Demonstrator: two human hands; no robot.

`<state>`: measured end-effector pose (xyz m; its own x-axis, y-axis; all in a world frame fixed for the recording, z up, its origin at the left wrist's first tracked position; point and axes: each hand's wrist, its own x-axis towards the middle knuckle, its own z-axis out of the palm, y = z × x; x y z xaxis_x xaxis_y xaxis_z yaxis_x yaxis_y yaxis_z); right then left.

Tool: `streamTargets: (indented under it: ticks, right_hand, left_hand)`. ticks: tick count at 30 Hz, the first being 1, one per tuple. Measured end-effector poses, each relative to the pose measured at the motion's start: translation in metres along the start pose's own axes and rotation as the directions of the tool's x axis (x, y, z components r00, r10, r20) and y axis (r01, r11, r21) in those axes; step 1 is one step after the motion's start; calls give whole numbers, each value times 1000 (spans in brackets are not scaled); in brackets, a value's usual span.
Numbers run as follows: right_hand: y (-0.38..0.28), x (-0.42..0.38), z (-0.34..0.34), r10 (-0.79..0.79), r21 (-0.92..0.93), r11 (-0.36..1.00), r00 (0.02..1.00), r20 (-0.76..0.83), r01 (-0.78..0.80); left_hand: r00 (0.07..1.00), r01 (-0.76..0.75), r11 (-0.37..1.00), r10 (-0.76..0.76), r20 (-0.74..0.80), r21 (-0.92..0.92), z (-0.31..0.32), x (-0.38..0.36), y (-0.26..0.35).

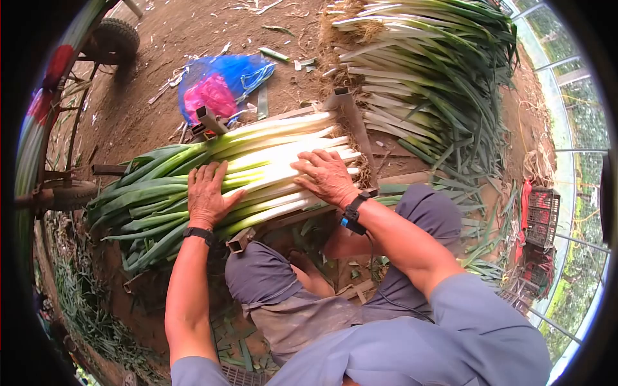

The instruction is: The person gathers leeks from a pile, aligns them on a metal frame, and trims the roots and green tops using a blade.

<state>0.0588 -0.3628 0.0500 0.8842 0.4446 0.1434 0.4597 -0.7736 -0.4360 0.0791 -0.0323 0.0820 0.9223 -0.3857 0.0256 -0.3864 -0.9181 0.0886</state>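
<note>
A thick layer of leeks (257, 168) lies across a low frame with metal posts (211, 119) in front of me. Their white root ends point right, and the dark green leaves hang off to the left. My left hand (210, 196) rests on the green part of the stalks, fingers spread and thumb out to the right. Flat on the white stems near the roots lies my right hand (326, 176), its fingers slightly apart. Neither hand is wrapped around a stalk.
A large heap of leeks (418, 77) lies at the back right. Blue netting with a pink bag (212, 95) sits on the soil beyond the frame. Black crates (542, 219) stand at far right, a wheeled cart (116, 40) at far left. Leaf scraps (96, 302) litter the ground.
</note>
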Motion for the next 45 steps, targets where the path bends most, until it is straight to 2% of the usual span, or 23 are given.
streamTargets:
  ticks: [2, 4, 7, 9, 11, 13, 18, 21, 22, 24, 25, 27, 30, 31, 33, 35, 37, 38, 39, 41, 43, 44, 45]
  right_hand:
    - [-8, -10, 6, 26, -7, 1000, 999, -38, -27]
    - [-20, -24, 14, 80, -11, 997, 986, -144, -83]
    - [-31, -29, 9, 153, -49, 987, 987, -51, -155]
    - [-23, -13, 6, 188, -29, 981, 981, -56, -190]
    - [-9, 12, 12, 160, -26, 985, 959, -236, -170]
    - [9, 22, 33, 110, -91, 988, 987, -119, -121]
    - [-1, 17, 32, 173, -1, 984, 964, -200, -177]
    - [-4, 6, 29, 167, 68, 985, 965, -203, -156]
    - [-5, 9, 28, 131, 41, 991, 957, -258, -125]
    - [-1, 19, 42, 162, 54, 987, 961, -222, -154]
    - [7, 21, 43, 193, 60, 981, 963, -187, -185]
    - [7, 22, 45, 213, 77, 977, 952, -219, -201]
    - [0, 11, 37, 148, 29, 989, 938, -313, -146]
    - [-1, 12, 39, 137, 42, 990, 925, -353, -131]
    - [0, 22, 37, 227, 97, 973, 952, -205, -211]
    - [2, 21, 37, 259, 150, 961, 950, -176, -234]
    - [12, 24, 20, 245, 178, 963, 938, -247, -204]
    - [38, 32, -9, 299, 451, 834, 947, 115, -318]
    - [58, 40, -43, 222, 621, 611, 859, 461, -491]
    - [94, 35, -105, 160, 680, 428, 791, 591, -595]
    - [138, 20, -149, 396, 523, 509, 726, 563, -683]
    - [181, 6, -143, 474, 449, 587, 735, 485, -674]
    - [209, -2, -154, 610, 137, 679, 658, 442, -721]
  left_hand:
    - [1000, -3, 1000, 3, 3, 7, -1, -2, -1]
    - [999, -20, 1000, 21, -40, 15, 3, -3, -2]
    - [999, -6, 1000, 7, -39, 17, 2, -3, 1]
    - [1000, 18, 1000, -18, -19, 10, 1, -2, 2]
    - [999, -5, 1000, 6, -49, 30, 4, -3, 1]
    - [998, -11, 999, 14, -60, 41, 5, -4, 0]
    - [995, 27, 999, -25, -92, 21, -1, -8, 10]
    - [997, 43, 999, -45, -58, -25, -8, -22, 17]
    - [997, 53, 998, -55, -63, -29, -9, -25, 18]
    - [991, 32, 999, -37, -132, -38, 2, -15, 11]
    - [995, 46, 998, -49, -82, -38, 9, -9, 4]
    - [996, 63, 997, -66, -58, -41, 2, -6, 8]
    - [989, 6, 1000, -8, -144, -10, 3, -18, 13]
    - [996, 41, 999, -42, -83, -13, 2, -13, 13]
    - [996, 13, 1000, -12, -88, 13, 6, -1, 7]
    - [991, 5, 1000, -4, -131, 2, 8, -6, 7]
    - [995, 35, 999, -34, -90, -1, 7, -11, 6]
    - [995, 37, 999, -36, -96, 14, 9, -11, 6]
    - [995, 33, 999, -29, -95, 31, 10, -9, 4]
    - [996, 33, 999, -30, -84, 39, 14, -9, 2]
    - [997, 40, 999, -39, -62, 21, 10, -7, 4]
    - [997, 45, 999, -43, -62, 22, 9, -5, 6]
    - [997, 46, 999, -44, -60, 21, 7, -4, 7]
